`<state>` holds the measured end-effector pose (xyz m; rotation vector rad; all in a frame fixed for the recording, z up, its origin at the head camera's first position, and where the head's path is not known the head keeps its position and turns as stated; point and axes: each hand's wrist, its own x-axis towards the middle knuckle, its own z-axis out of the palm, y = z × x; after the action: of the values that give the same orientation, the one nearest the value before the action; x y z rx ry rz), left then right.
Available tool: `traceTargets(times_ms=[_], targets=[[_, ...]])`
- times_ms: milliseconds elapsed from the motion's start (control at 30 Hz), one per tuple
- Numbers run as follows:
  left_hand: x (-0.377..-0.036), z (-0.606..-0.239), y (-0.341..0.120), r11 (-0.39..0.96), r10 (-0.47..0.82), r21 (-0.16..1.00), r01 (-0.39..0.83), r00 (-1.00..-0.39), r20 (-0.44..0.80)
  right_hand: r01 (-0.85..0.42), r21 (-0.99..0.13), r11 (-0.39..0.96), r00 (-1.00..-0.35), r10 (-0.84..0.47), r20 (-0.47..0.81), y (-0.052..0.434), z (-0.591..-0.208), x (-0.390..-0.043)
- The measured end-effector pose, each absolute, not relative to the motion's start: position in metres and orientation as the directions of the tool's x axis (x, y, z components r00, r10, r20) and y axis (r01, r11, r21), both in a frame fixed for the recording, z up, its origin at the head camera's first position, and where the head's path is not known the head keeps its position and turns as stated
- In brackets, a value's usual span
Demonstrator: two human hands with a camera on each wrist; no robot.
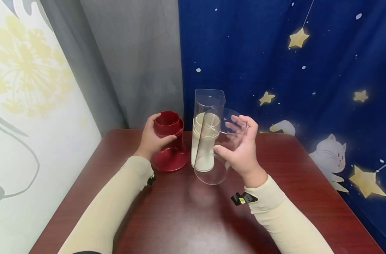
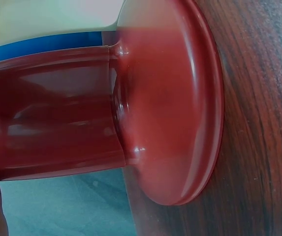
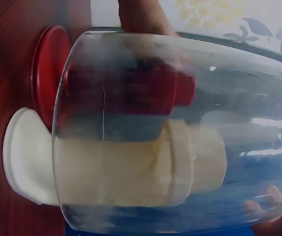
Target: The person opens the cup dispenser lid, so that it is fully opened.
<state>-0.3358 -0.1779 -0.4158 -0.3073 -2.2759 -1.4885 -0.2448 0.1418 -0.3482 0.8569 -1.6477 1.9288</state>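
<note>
1. Eleven o'clock: left hand (image 1: 151, 139), fingers clamped on the red stand (image 1: 172, 152), top uncovered.
2. One o'clock: right hand (image 1: 246, 151), fingers clamped round the clear cylinder (image 3: 150, 129), unmounted.
3. Twelve: cream stand (image 1: 197, 143), unheld; work looks midway.

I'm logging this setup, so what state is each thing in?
Red plastic stand: upright on the table, open-topped, gripped by the left hand.
Cream plastic stand: upright on the table, not held.
Round clear container: tilted, held by the right hand, looks empty.
Square-cornered clear container: upright; whether attached to the cream stand, unclear.
</note>
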Motion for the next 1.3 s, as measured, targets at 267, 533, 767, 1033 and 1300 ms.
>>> traceTargets(times_ms=[267, 533, 767, 1033, 1300], targets=[[-0.337, -0.417, -0.179, 0.405, -0.036, 0.824, 0.396, -0.894, 0.447, -0.692, -0.717, -0.08, -0.721, 0.04, 0.692, 0.16, -0.362, -0.254], [-0.338, -0.417, -0.178, 0.416, -0.04, 0.827, 0.378, -0.901, 0.432, -0.68, -0.717, -0.154, -0.732, 0.105, 0.673, 0.172, -0.374, -0.274], [-0.337, -0.418, -0.178, 0.411, -0.048, 0.828, 0.38, -0.899, 0.436, -0.692, -0.721, -0.05, -0.719, 0.143, 0.68, 0.179, -0.387, -0.288], [-0.335, -0.416, -0.177, 0.406, -0.041, 0.829, 0.386, -0.898, 0.438, -0.569, -0.788, 0.234, -0.763, 0.208, 0.612, 0.191, -0.401, -0.303], [-0.333, -0.415, -0.177, 0.411, -0.043, 0.825, 0.387, -0.896, 0.442, -0.532, -0.791, 0.302, -0.759, 0.242, 0.604, 0.192, -0.402, -0.305]])
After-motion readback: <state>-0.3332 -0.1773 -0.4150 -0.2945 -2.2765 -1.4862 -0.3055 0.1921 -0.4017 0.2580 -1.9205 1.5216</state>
